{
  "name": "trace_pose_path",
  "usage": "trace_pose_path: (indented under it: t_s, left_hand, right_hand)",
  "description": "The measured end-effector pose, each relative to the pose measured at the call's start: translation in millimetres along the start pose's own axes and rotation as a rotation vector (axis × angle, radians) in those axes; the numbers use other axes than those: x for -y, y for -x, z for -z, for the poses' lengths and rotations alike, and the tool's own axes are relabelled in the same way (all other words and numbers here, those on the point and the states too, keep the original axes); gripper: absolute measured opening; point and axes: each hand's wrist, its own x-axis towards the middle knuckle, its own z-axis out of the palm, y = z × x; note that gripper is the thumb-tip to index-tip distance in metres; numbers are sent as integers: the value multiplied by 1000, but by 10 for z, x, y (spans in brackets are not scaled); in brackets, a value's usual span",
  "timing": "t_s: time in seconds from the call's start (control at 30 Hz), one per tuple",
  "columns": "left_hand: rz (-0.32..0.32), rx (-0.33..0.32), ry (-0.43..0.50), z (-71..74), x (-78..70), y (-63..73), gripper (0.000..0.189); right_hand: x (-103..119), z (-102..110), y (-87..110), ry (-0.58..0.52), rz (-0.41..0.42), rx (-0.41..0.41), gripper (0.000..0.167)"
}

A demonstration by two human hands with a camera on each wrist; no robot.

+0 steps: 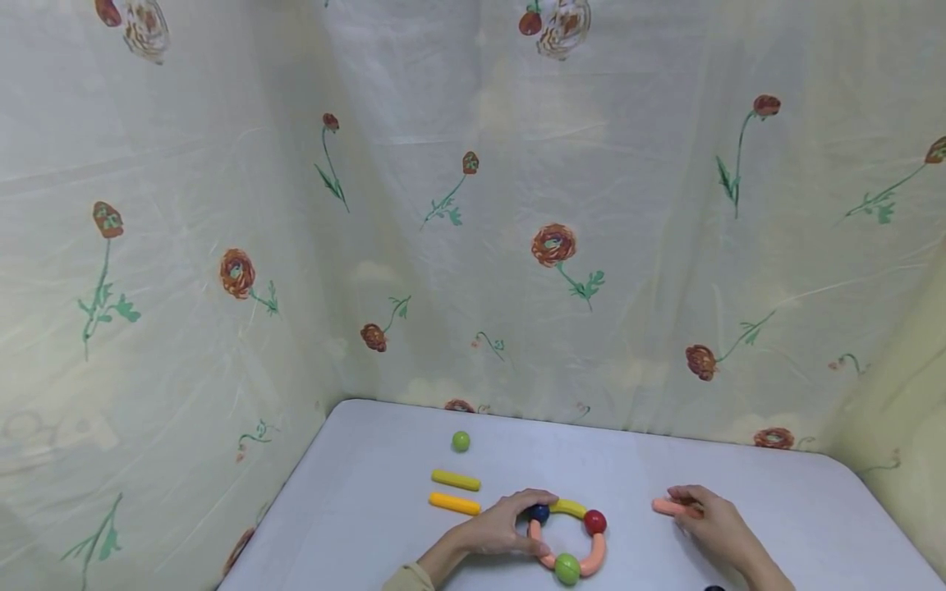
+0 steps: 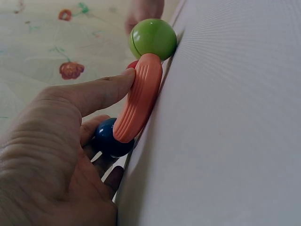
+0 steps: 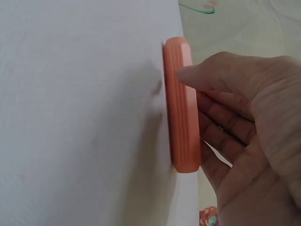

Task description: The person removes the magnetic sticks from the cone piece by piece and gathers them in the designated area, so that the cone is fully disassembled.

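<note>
On the white table lies a ring of curved sticks and balls: a blue ball [image 1: 539, 515], a curved yellow stick [image 1: 567, 508], a red ball [image 1: 594, 521], two curved coral sticks [image 1: 594, 555] and a green ball [image 1: 567, 568]. My left hand [image 1: 497, 527] holds the ring's left side. Its thumb presses a ribbed coral stick [image 2: 140, 96], while the fingers reach round the blue ball [image 2: 112, 139]. To the right of the ring, my right hand [image 1: 715, 525] pinches a straight coral stick [image 3: 182, 108] between thumb and fingers, at the tabletop.
Left of the ring lie a straight yellow stick [image 1: 455, 480] and an orange-yellow stick [image 1: 454, 503]. Behind them sits a loose green ball [image 1: 461, 442]. A dark object [image 1: 714, 588] shows partly at the bottom edge. Flowered curtains [image 1: 443, 287] surround the table [image 1: 384, 460].
</note>
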Motion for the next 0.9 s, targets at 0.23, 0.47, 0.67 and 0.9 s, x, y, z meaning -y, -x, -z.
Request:
trace_pose_path:
  t_s: [0.23,0.47,0.67,0.9]
  left_hand:
    - [13,-1,0,4,3,15,62]
    - [26,-16,-29,16,-29,32,63]
    - [38,-46,-42,-2,-37,41,64]
    - [81,-90,-71,-41,-118,34,67]
  right_hand:
    - [81,-19,14,-15,-28,2,66]
    - [176,-106,60,7,122,-121,38]
    - [429,-218,65,1,158,-102,22]
    - [631,-387,61,-64,144,100,14]
